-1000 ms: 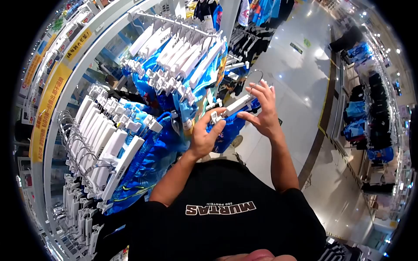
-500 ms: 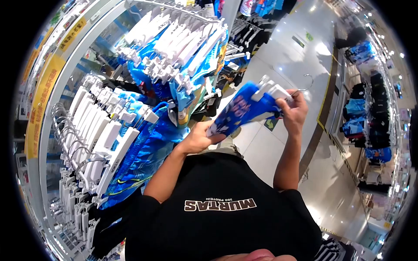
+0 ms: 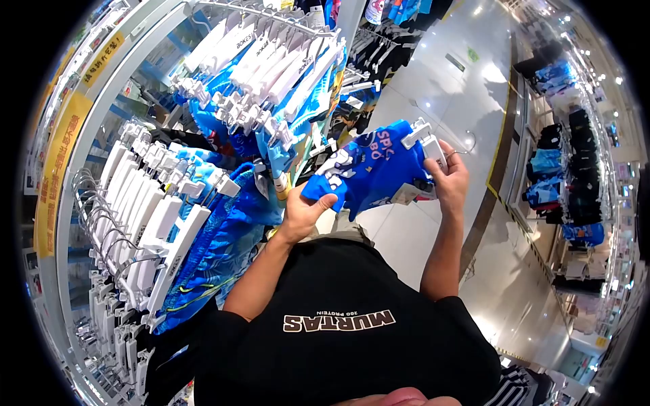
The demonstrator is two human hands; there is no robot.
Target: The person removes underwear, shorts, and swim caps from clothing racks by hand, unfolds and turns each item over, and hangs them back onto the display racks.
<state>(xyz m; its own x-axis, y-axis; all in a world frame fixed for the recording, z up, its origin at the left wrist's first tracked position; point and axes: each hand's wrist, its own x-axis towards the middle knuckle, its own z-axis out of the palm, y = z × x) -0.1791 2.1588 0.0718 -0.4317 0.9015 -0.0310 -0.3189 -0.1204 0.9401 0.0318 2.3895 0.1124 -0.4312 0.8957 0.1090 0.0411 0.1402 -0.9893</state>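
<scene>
Stretched out in front of me is a pair of blue swim trunks (image 3: 382, 172) with white and dark print. My left hand (image 3: 301, 215) pinches its left end, thumb on top. At the other end the trunks are clipped to a white hanger (image 3: 435, 150), around which my right hand (image 3: 449, 179) is closed. The hanger's metal hook points out to the right, past my fingers. A pale tag (image 3: 406, 194) shows near the trunks' lower right edge.
At left, a rack carries several white hangers (image 3: 145, 216) with blue swim trunks (image 3: 217, 237). Another row of hung swimwear (image 3: 271, 74) is behind it. More garments (image 3: 558, 162) hang at far right, across the tiled floor (image 3: 433, 81).
The trunks are now spread wider and flatter, with more of the print showing. My left hand has shifted slightly left, and my right hand slightly left and down with the hanger.
</scene>
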